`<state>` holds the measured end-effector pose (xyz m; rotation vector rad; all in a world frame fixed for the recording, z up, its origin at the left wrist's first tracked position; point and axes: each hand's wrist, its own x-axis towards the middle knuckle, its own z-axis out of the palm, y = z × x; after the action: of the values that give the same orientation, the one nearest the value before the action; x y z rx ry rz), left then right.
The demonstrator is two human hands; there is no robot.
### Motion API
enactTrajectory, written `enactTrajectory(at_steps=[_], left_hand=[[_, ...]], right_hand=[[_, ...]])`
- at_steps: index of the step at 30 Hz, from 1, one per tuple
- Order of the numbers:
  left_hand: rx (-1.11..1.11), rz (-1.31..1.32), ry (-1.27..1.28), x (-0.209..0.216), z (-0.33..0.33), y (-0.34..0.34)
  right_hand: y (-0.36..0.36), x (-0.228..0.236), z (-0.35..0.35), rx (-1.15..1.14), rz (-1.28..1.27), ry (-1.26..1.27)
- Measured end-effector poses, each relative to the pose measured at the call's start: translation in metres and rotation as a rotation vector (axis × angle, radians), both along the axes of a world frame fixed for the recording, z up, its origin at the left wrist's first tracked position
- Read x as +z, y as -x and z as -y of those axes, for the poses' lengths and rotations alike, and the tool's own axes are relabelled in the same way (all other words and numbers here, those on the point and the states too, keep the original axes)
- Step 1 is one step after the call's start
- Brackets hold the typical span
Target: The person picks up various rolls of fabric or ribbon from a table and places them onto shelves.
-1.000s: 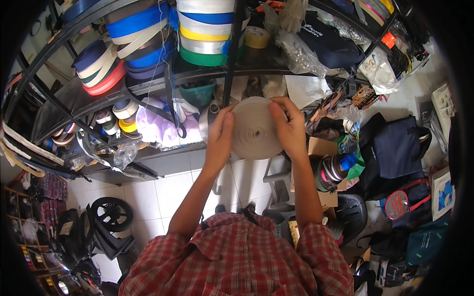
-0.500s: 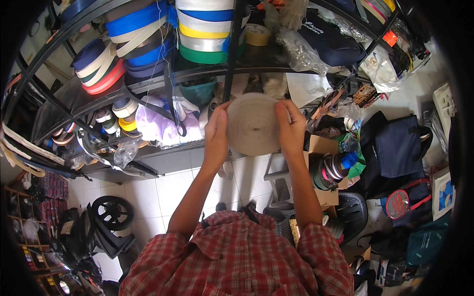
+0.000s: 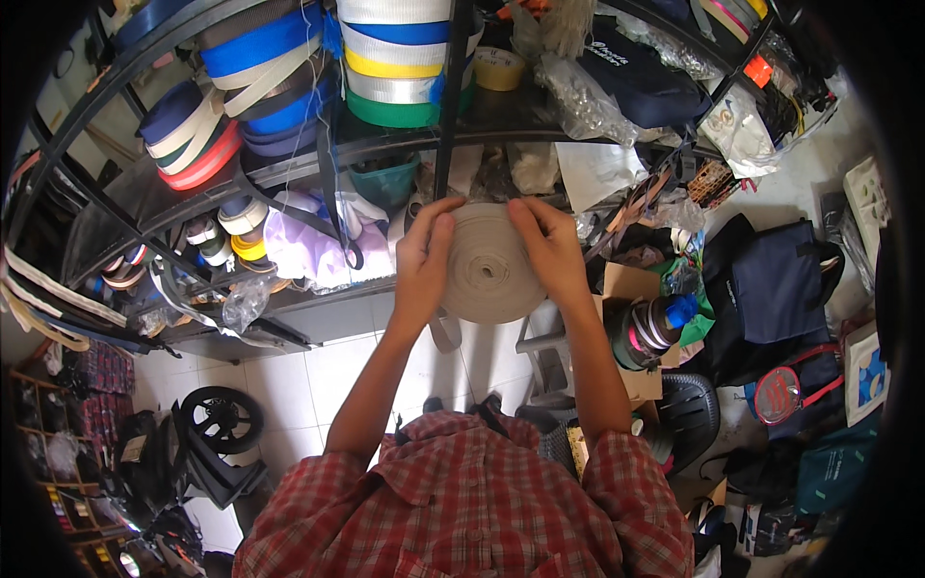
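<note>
Between my two hands is a large roll of beige webbing (image 3: pixel 489 289), wound flat around a small hollow centre that faces up toward me. My left hand (image 3: pixel 425 252) grips its left rim, with the thumb along the edge. On the opposite rim my right hand (image 3: pixel 551 243) is closed, its thumb lying over the upper right of the roll. A loose tail of the webbing (image 3: pixel 445 332) hangs below the roll near my left wrist. The fingers beneath the roll are hidden.
Ahead stands a black metal shelf (image 3: pixel 395 144) stacked with coloured webbing rolls (image 3: pixel 395 63). A teal basin (image 3: pixel 385 180) and a pale lilac plastic bag (image 3: pixel 308 241) sit on its lower level. To the right are a cardboard box (image 3: pixel 631 284), a dark chair (image 3: pixel 689 414) and navy bags (image 3: pixel 776 284).
The roll has come slightly lower and tilted, so its wound face and hollow centre show more clearly. My right hand has shifted left along the rim.
</note>
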<state>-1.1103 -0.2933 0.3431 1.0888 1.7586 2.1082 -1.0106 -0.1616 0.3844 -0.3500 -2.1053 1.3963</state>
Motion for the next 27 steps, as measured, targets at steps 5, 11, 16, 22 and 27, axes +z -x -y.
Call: enactTrajectory(at_steps=[5,11,16,22,27], left_hand=[[0.166,0.213,-0.116,-0.018,-0.006,-0.012],[0.096,0.182,-0.099,-0.015,-0.003,-0.004],[0.266,0.178,-0.185,-0.006,-0.013,-0.016],[0.472,0.2,-0.215,-0.02,-0.02,-0.017],[0.192,0.15,-0.133,-0.01,-0.004,0.011]], right_hand=[[0.01,-0.023,-0.002,-0.258,-0.289,0.181],[0.003,-0.017,0.002,-0.049,-0.268,0.255],[0.004,-0.025,0.01,-0.155,-0.261,0.193],[0.003,-0.054,0.024,-0.134,-0.392,0.618],[-0.009,-0.021,-0.023,0.272,-0.104,0.535]])
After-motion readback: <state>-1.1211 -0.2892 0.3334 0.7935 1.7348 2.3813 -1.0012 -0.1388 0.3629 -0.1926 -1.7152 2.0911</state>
